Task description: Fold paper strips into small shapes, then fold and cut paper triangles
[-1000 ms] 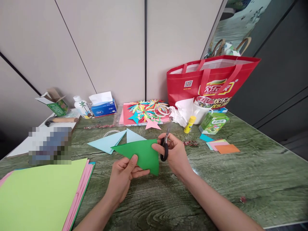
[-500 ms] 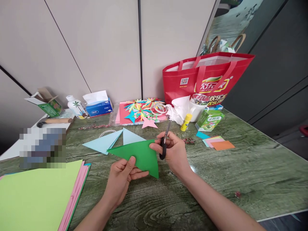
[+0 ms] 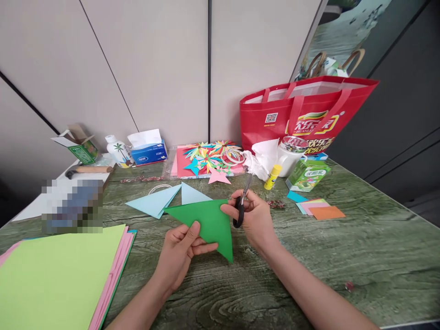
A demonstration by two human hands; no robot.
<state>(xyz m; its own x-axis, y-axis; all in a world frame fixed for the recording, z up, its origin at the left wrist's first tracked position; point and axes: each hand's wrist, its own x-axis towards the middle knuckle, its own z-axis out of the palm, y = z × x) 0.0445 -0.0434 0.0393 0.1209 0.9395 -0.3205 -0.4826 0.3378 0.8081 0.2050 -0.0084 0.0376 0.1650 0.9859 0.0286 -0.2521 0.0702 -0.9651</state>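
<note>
My left hand (image 3: 180, 254) pinches the lower edge of a dark green paper triangle (image 3: 206, 220), thumb on top, holding it just above the table. My right hand (image 3: 254, 220) is closed round the black handles of a pair of scissors (image 3: 241, 206), whose blades point up and away; its fingertips touch the triangle's right edge. Behind the green triangle lie two light blue paper triangles (image 3: 154, 201) flat on the green wood-grain table (image 3: 343, 247).
A stack of coloured sheets (image 3: 58, 279), light green on top, lies at the near left. Further back are paper stars (image 3: 209, 160), tape rolls, a glue stick (image 3: 272, 177), a tissue box (image 3: 147, 149), a green carton (image 3: 307, 174), small paper squares (image 3: 321, 211) and a red bag (image 3: 305, 112).
Both hands keep their grips on the paper and scissors. The green triangle has tilted slightly, its lower point now a little lower. The view swung left and back again.
</note>
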